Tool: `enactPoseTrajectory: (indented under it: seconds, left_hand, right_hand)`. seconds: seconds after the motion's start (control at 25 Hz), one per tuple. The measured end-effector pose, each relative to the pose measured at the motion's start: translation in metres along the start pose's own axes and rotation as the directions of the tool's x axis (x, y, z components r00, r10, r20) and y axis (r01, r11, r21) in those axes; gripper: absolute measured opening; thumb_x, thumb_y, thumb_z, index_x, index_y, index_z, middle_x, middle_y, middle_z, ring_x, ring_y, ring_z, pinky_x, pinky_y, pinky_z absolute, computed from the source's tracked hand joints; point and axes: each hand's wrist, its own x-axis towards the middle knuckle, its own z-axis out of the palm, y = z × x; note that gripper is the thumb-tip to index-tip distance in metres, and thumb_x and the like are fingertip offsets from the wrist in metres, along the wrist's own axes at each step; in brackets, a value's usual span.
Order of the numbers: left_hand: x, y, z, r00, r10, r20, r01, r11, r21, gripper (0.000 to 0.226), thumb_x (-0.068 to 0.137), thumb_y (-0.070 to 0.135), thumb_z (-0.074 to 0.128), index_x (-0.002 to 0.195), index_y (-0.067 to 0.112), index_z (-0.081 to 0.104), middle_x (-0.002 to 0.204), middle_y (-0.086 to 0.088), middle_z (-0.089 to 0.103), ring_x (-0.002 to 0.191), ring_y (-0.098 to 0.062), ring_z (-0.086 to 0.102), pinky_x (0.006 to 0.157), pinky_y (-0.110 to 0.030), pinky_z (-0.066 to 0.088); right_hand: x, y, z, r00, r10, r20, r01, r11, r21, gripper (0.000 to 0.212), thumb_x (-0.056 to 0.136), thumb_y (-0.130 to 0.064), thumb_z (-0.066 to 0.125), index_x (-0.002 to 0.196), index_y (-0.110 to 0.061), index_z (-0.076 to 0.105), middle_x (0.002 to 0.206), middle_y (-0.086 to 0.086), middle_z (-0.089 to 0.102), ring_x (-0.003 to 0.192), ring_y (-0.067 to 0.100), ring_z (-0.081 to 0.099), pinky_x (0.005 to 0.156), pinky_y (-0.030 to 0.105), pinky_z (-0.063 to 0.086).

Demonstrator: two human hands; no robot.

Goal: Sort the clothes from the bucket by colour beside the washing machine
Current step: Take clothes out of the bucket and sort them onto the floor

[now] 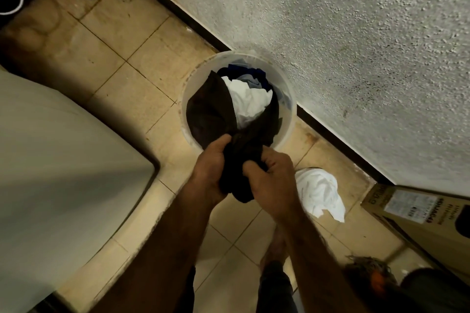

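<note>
The bucket (190, 86) stands on the floor (127, 46), right by the wall (356, 46) behind it. Clothes (250, 99) lie in the bucket. The washing machine (63, 173) is to its left. Just in front of the bucket, the left hand (211, 170) and right hand (272, 180) hold a cloth (216, 114) that reaches into it. A second cloth (319, 193) lies on the floor near the bucket's right front, and a box (419, 218) sits farther right.

We are looking down at a beige tiled floor (142, 40) that is carrying a translucent bucket (190, 89) against the wall (330, 33), a crumpled white garment (319, 192) just beside it, and a cardboard box (417, 221).
</note>
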Motion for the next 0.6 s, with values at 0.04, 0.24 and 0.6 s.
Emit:
enactPoseTrajectory:
  seconds: [0.04,0.24,0.6]
  left_hand:
    - [0.001,-0.003,0.001,0.998,0.026,-0.059,-0.025,0.999,0.030,0.032,0.098,0.033,0.054,0.111,0.007,0.068,0.101,-0.015,0.073,0.089,-0.028,0.071,0.079,-0.039,0.059]
    - [-0.005,0.009,0.014,0.985,0.168,0.041,-0.169,0.986,0.009,0.018,0.095,0.021,0.055,0.102,0.009,0.067,0.095,-0.010,0.072,0.088,-0.029,0.070,0.071,-0.037,0.060]
    - [-0.009,0.024,0.009,0.993,0.097,0.074,-0.111,0.968,0.226,0.026,0.093,0.019,0.057,0.069,0.014,0.065,0.065,-0.002,0.064,0.066,-0.017,0.061,0.065,-0.027,0.051]
  right_hand:
    - [-0.006,0.004,-0.003,0.999,0.014,-0.035,-0.012,0.997,0.082,0.013,0.087,-0.017,0.062,0.086,-0.011,0.074,0.080,0.003,0.072,0.074,0.015,0.071,0.063,0.030,0.059]
    - [0.001,0.027,-0.015,0.914,0.232,-0.333,-0.123,0.940,0.317,0.034,0.090,-0.058,0.063,0.100,-0.027,0.073,0.105,0.002,0.074,0.104,0.020,0.071,0.090,0.043,0.058]
    - [0.047,0.002,-0.008,0.827,0.547,0.131,-0.512,0.637,0.575,0.020,0.106,-0.022,0.045,0.112,-0.008,0.058,0.095,0.007,0.065,0.082,0.021,0.066,0.067,0.033,0.054]
